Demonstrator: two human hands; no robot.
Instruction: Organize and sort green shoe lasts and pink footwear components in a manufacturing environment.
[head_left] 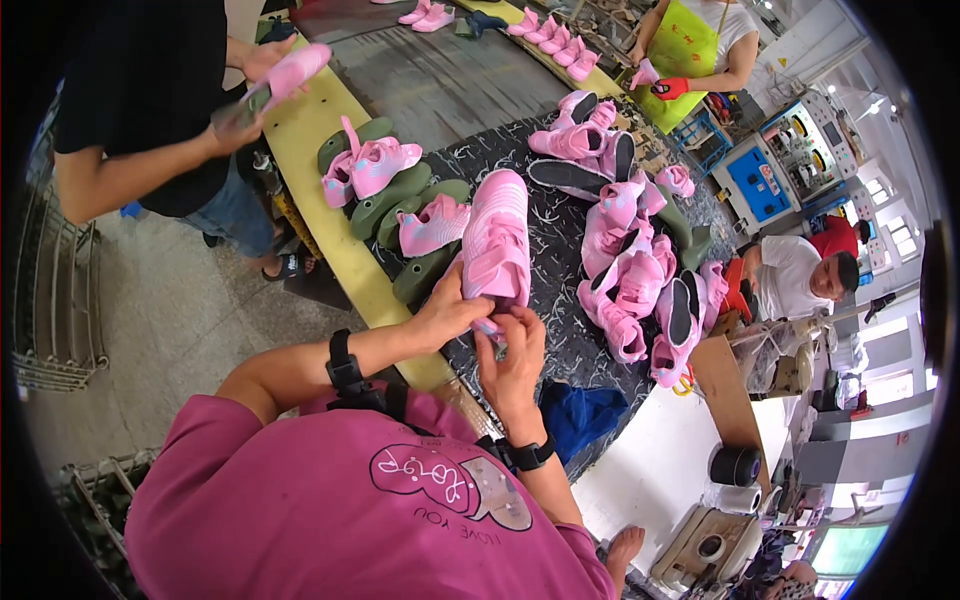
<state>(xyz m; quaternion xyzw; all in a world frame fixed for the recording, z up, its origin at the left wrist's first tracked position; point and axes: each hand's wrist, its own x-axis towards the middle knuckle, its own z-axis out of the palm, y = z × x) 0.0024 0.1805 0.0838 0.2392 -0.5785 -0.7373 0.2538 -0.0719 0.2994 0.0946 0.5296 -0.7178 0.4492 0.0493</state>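
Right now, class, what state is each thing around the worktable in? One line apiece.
Held pink shoe, toe pointing away
Left hand, gripping that shoe
Right hand, at its heel end
Pink shoe pile, heaped, some soles showing
Green lasts, lying down
Blue cloth, crumpled
Co-worker's pink shoe, held

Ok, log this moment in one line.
left hand: holds pink shoe; right hand: at its heel end; beside: green foot forms; near right wrist: blue cloth

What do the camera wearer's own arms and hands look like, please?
The left hand and right hand are ungloved. Near the wrists are a black left strap and a black right strap, both with chunky dark fittings. The magenta-pink left sleeve is short.
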